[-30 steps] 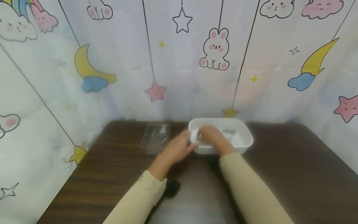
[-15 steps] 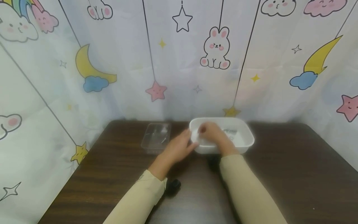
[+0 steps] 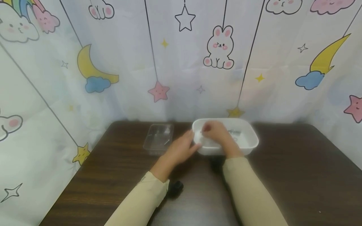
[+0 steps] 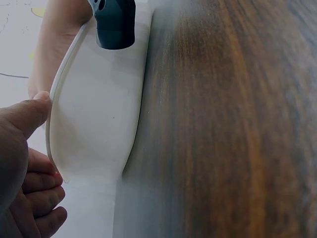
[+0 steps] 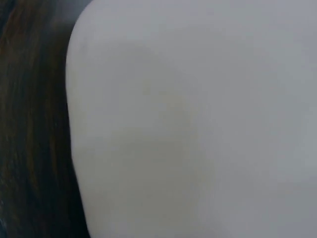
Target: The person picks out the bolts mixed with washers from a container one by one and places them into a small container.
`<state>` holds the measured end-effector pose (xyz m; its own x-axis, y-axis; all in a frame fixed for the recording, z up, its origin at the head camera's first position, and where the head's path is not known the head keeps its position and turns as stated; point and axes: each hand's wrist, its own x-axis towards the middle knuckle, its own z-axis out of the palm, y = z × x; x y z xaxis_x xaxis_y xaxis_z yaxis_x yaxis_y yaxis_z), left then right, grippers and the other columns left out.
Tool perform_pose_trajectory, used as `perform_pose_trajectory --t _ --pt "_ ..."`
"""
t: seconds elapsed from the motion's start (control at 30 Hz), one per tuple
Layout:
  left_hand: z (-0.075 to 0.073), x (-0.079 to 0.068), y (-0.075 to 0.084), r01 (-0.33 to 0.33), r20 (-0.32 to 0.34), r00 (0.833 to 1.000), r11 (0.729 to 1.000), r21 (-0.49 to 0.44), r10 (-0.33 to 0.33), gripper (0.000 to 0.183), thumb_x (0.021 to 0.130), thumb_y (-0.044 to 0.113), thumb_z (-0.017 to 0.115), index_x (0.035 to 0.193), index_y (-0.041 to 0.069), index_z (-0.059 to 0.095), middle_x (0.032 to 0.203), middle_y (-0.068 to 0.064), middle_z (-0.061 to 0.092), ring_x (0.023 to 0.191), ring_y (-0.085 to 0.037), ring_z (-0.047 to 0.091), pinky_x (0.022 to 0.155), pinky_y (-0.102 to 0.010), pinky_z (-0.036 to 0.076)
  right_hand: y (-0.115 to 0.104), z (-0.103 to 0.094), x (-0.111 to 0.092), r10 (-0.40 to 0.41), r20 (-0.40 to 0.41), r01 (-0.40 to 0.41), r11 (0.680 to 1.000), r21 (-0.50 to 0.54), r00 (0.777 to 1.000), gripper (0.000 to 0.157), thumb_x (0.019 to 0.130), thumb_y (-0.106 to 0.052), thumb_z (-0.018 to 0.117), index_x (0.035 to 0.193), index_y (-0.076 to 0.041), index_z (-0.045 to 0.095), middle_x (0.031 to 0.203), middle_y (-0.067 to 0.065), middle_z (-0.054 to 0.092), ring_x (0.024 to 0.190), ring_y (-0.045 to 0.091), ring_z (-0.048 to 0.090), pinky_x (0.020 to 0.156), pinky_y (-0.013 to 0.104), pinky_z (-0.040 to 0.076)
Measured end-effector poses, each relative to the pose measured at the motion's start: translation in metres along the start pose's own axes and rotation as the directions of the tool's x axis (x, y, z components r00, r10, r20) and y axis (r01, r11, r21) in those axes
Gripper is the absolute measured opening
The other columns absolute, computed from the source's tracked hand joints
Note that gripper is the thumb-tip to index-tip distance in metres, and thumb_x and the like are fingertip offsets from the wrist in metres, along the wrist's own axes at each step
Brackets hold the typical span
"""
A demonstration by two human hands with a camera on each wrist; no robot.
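Note:
A white plastic basin (image 3: 249,145) stands at the back of the table. My left hand (image 3: 181,150) holds its left front corner. In the left wrist view the left thumb (image 4: 37,110) is against the rim, with the fingers (image 4: 44,196) bent beside the basin's end. My right hand (image 3: 217,133) is inside the left part of the basin, fingers bent downward; whether they pinch anything is too blurred to tell. Small clear or silvery pieces (image 3: 234,132) lie on the basin floor, right of that hand. The right wrist view shows only the basin's outer wall (image 5: 173,119) and dark wood.
Left of the basin sits a clear plastic box (image 3: 158,138) with a few small thin pieces in it. The dark wooden table (image 3: 297,175) reaches a patterned curtain (image 3: 127,62) at the back. Black wrist devices (image 3: 175,189) hang under both forearms.
My right hand has shifted very slightly right and up within the basin. My left hand stays at the basin's corner. The head view has drifted a little.

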<state>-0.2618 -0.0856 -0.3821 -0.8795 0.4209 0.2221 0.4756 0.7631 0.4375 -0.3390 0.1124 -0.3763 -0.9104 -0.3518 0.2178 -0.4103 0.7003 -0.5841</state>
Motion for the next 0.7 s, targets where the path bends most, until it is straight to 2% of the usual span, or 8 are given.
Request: perform_pose_trajectory --t 0.1,0.33,0.43,0.6,0.7 --pt "0.0002 0.0002 0.0 0.001 0.003 1.0 1.0 -0.002 -0.001 0.061 0.099 0.048 0.053 0.146 0.011 0.042 0.148 -0.007 0.047 0.127 -0.025 0.053 0.108 -0.043 0.046 0.0 -0.001 -0.0006 0.005 -0.03 -0.006 1.0 -0.013 1.0 0.01 0.082 -0.014 0.075 0.09 -0.01 0.071 0.091 0.007 0.072 0.089 0.025 0.066 0.087 0.043 0.054" --pt "-0.0001 0.0004 0.0006 0.015 0.004 1.0 1.0 0.021 -0.015 0.065 0.099 0.05 0.051 0.148 0.009 0.04 0.154 -0.009 0.041 0.136 -0.026 0.046 0.113 -0.043 0.041 -0.0022 -0.0055 -0.0032 -0.027 -0.072 0.022 0.997 -0.068 0.997 0.029 0.092 -0.019 0.069 0.119 -0.01 0.07 0.107 0.011 0.074 0.097 0.028 0.069 0.09 0.044 0.055" --pt "0.0001 0.0011 0.001 0.022 0.006 1.0 1.0 0.02 -0.022 0.064 0.099 0.05 0.052 0.147 0.009 0.041 0.152 -0.008 0.043 0.133 -0.026 0.048 0.112 -0.043 0.042 -0.0042 -0.0057 -0.004 -0.033 -0.062 0.027 0.995 -0.095 0.998 0.025 0.096 -0.021 0.064 0.117 -0.009 0.071 0.104 0.01 0.074 0.095 0.027 0.069 0.091 0.045 0.055" --pt "0.0009 0.002 0.0008 0.02 0.005 1.0 0.999 0.026 -0.021 0.06 0.099 0.048 0.053 0.143 0.008 0.044 0.147 -0.008 0.047 0.126 -0.026 0.053 0.107 -0.043 0.046 -0.0074 -0.0044 -0.0043 0.031 -0.023 -0.033 0.998 -0.063 0.999 0.024 0.1 -0.025 0.057 0.113 -0.008 0.068 0.097 0.008 0.072 0.09 0.025 0.066 0.086 0.044 0.055" --pt "0.001 0.0017 0.0013 0.02 0.0 1.0 1.0 0.022 -0.02 0.06 0.099 0.046 0.054 0.143 0.008 0.044 0.147 -0.008 0.048 0.126 -0.026 0.053 0.107 -0.043 0.046 -0.0082 -0.0043 -0.0045 0.033 -0.038 -0.035 0.997 -0.067 0.999 0.025 0.099 -0.026 0.058 0.112 -0.007 0.067 0.101 0.01 0.071 0.094 0.028 0.066 0.089 0.045 0.054"
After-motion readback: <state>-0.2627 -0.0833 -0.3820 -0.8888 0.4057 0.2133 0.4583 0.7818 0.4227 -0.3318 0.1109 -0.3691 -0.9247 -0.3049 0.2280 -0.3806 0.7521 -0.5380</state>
